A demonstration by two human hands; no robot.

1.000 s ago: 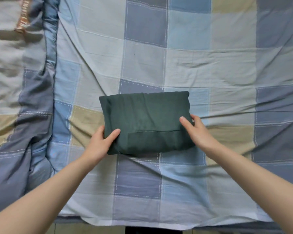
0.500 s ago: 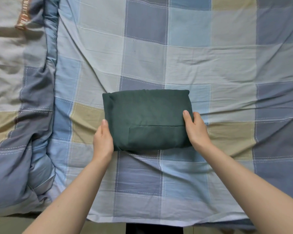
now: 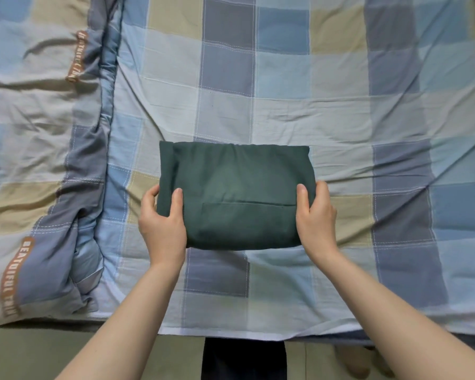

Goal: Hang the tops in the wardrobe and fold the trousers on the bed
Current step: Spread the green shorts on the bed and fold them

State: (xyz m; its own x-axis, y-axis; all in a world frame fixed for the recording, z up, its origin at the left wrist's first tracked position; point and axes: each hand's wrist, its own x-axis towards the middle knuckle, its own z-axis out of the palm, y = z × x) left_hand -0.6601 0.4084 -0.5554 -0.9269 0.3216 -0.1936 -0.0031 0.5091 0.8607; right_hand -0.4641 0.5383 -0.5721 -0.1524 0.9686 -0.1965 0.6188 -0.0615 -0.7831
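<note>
Dark green trousers, folded into a compact rectangle with a pocket seam showing, lie in the middle of the bed. My left hand grips the bundle's left edge, thumb on top and fingers curled round the side. My right hand grips the right edge the same way, thumb on the cloth. Both forearms reach in from the bottom of the view.
The bed sheet is a blue, grey and beige check. A rumpled quilt with an orange lettered strip is bunched along the left. The bed's near edge runs along the bottom, with floor below it.
Both hands went from lying flat against the bundle's sides to gripping its edges with thumbs on top. The camera has pulled back, showing more of the bed.
</note>
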